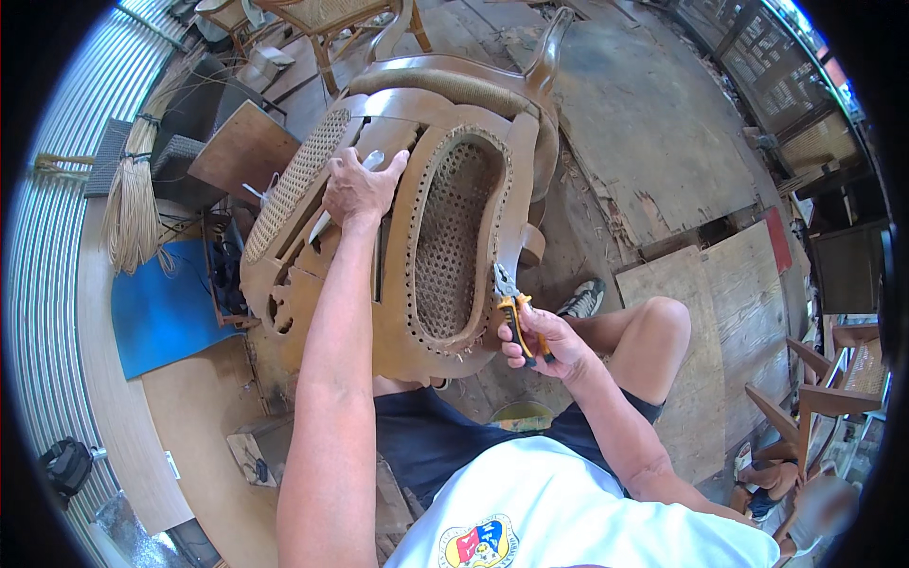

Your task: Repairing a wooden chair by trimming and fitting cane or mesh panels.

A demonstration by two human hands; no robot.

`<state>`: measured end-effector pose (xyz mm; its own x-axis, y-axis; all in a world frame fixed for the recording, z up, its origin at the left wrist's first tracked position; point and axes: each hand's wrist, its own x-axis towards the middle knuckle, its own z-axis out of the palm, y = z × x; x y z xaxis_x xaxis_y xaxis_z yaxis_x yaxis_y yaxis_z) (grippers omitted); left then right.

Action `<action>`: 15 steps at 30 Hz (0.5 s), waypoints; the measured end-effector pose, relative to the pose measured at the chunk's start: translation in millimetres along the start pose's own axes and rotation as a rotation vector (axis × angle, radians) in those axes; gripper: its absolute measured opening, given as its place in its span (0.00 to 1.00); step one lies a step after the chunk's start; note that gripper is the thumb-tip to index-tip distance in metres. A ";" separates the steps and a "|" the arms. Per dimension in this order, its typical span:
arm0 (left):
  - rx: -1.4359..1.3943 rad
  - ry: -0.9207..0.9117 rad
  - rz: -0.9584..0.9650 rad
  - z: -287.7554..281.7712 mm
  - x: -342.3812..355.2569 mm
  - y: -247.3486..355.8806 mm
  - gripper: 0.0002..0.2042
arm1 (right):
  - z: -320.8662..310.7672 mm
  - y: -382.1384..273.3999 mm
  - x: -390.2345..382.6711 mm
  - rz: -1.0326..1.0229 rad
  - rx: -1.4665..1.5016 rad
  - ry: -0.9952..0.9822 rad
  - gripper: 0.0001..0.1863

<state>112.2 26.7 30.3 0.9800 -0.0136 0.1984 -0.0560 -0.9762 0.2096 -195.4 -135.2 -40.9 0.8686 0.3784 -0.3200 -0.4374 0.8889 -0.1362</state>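
Observation:
A wooden chair frame with cane panels (386, 327) lies in front of me. Its right-hand oval opening (459, 232) is rimmed with small holes, and woven cane shows behind it. On the left, another panel (301, 180) carries woven cane. My left hand (362, 187) rests over the frame's middle, closed around a pointed tool with a pale, clear-looking handle (374, 160); its thin tip emerges below the hand. My right hand (549, 343) grips pliers (508, 293) with yellow and black handles, their jaws beside the frame's lower right edge.
Bundled cane strands (133, 213) hang at the left, above a blue sheet (166, 308). A brown board (244, 149) leans nearby. Worn plywood (653, 123) covers floor at the right. Another person (772, 483) sits at the lower right beside a wooden chair (838, 398).

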 end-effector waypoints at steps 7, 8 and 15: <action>-0.018 0.010 0.018 0.2 1.3 4.2 0.42 | 26.6 6.9 -6.1 -0.036 -0.017 0.081 0.18; -0.028 0.016 0.025 0.3 2.8 5.2 0.41 | 30.6 6.4 -13.4 -0.019 -0.101 0.054 0.20; -0.005 -0.005 0.001 -3.3 -2.3 -1.6 0.42 | 68.9 -1.6 -116.0 -0.332 -0.486 0.047 0.22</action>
<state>109.4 29.0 32.6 0.9810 -0.0156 0.1933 -0.0578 -0.9750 0.2146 -279.4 -162.7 61.0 0.9708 0.0784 -0.2266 -0.2102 0.7333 -0.6466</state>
